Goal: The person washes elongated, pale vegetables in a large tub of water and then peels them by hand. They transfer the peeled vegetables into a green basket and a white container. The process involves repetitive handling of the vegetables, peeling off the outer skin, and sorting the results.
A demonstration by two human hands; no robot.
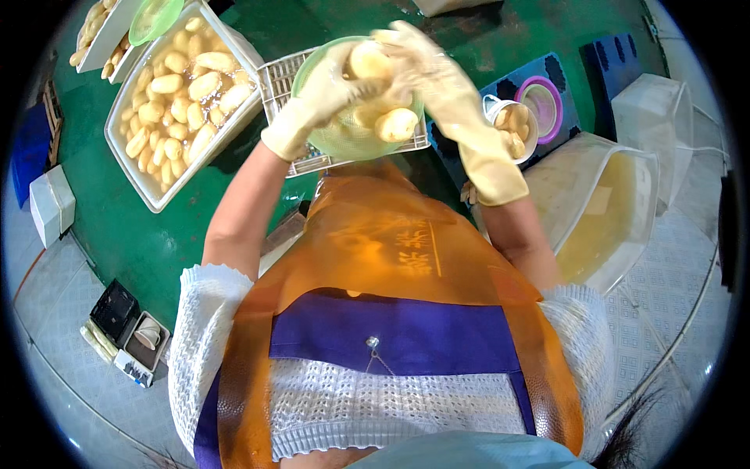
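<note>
My left hand (333, 88), in a cream rubber glove, grips a pale, rounded root vegetable (370, 61) above a green mesh basket (345, 143). Close to its right side is my right hand (413, 67), gloved alike and blurred by motion; whether it holds anything cannot be made out. More pieces lie in the basket, one pale root piece (396, 125) at its right side. Beneath the basket is a metal wire rack (281, 88).
On the left, a white tub (132, 164) holds many root pieces in water. To the right are a white bucket (532, 146) with pieces, a purple-rimmed basin (551, 132) and a large translucent tub (577, 170) of yellowish liquid. An orange apron (375, 234) hangs before me.
</note>
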